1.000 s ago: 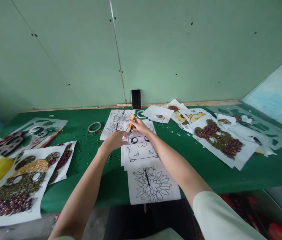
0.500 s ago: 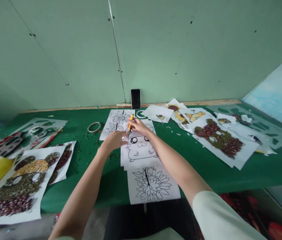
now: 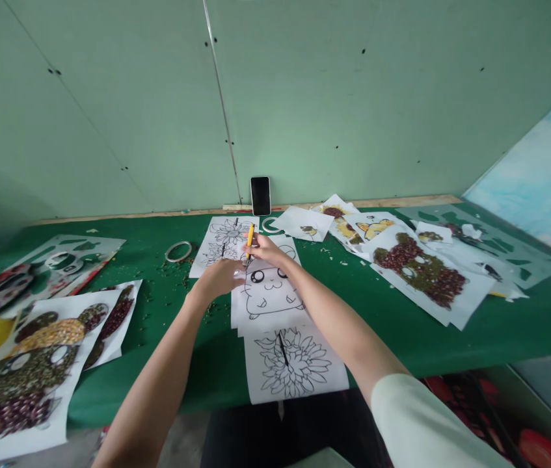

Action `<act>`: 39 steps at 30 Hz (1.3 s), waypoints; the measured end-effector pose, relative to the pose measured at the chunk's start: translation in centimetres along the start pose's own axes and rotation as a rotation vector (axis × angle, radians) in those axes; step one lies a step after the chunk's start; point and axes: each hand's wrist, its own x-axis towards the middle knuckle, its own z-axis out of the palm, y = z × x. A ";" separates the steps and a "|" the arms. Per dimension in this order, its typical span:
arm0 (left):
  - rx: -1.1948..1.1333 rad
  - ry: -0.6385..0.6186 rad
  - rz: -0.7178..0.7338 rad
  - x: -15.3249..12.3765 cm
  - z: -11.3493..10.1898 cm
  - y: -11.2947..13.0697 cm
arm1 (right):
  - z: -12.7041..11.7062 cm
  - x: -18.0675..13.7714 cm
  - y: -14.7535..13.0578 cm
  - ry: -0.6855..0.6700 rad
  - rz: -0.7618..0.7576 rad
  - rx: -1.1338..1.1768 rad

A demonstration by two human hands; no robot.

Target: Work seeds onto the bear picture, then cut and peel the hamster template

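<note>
My right hand grips a yellow craft knife, tip down on the upper left of a white sheet with a hamster line drawing. My left hand lies on the sheet's left edge beside the knife tip, fingers curled onto the paper. In front of that sheet lies a flower line drawing at the near edge of the green table. Another flower drawing lies behind my hands.
A dark phone leans on the green wall. Tape rings lie left of the drawings. Bean-covered bear pictures lie at the left and right, with several more sheets and cut stencils around. Loose beans are scattered on the cloth.
The view has shifted slightly to the right, so everything sits a little further left. Both hands keep their places on the hamster sheet, the knife hardly moved.
</note>
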 end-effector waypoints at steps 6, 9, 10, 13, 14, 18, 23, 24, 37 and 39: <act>-0.011 -0.014 -0.020 0.1 0.2 -0.3 | 0.1 0.1 0.1 0.016 -0.004 -0.013; -0.012 -0.017 -0.024 0.1 0.1 -0.2 | 0.1 0.2 0.2 0.027 -0.010 -0.059; -0.010 -0.019 -0.022 0.1 0.1 -0.1 | 0.1 0.3 0.3 0.030 -0.014 -0.077; 0.005 -0.035 -0.018 0.2 -0.1 0.0 | 0.0 0.4 0.4 0.038 -0.028 -0.116; 0.011 -0.040 -0.020 0.2 -0.1 0.0 | 0.0 0.4 0.4 0.040 -0.032 -0.121; 0.016 -0.042 -0.029 0.2 -0.1 0.1 | -0.1 0.4 0.5 0.041 -0.036 -0.114; 0.007 -0.054 -0.031 0.1 -0.3 0.2 | -0.1 0.4 0.4 0.036 -0.020 -0.092; 0.005 -0.057 -0.031 0.1 -0.3 0.2 | -0.1 0.4 0.4 0.039 -0.018 -0.084; -0.049 0.004 -0.008 0.3 0.4 -0.5 | 0.1 0.1 -0.3 0.074 0.027 -0.077; -0.044 0.002 -0.015 0.3 0.4 -0.4 | 0.1 0.2 -0.3 0.090 0.021 -0.073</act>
